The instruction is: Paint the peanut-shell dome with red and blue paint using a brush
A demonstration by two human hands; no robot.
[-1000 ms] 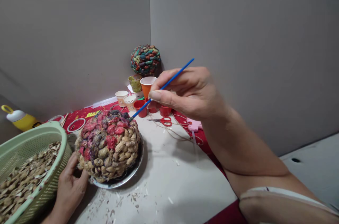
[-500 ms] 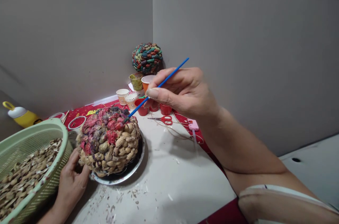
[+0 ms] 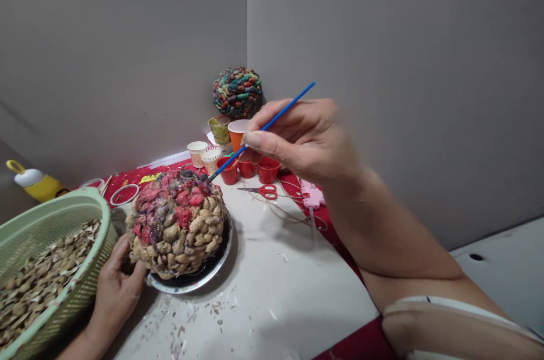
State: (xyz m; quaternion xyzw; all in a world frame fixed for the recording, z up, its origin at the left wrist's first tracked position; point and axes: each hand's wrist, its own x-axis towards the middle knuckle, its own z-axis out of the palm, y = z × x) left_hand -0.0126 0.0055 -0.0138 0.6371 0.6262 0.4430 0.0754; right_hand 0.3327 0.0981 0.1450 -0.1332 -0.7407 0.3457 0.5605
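A ball covered in peanut shells (image 3: 176, 224) rests on a round metal plate (image 3: 212, 278). Its upper part is painted red and dark purple; the lower shells are bare tan. My left hand (image 3: 119, 286) grips the ball's lower left side near the plate's rim, its fingertips partly hidden behind the ball. Between thumb and fingers, my right hand (image 3: 297, 139) pinches a thin blue paintbrush (image 3: 280, 113). The brush slants down to the left, its tip at the ball's upper right, on dark shells.
Left of the ball stands a green basket (image 3: 100, 218) of peanut shells. Behind are red cups (image 3: 267, 170), paper cups (image 3: 198, 153), scissors (image 3: 266, 192), a pink glue gun (image 3: 312, 194) and a multicoloured ball (image 3: 238, 92). A yellow bottle (image 3: 40, 185) lies far left.
My right hand has moved slightly up and right with the paintbrush. The brush tip has shifted from red shells to dark ones nearer the top. My left hand stays at the ball.
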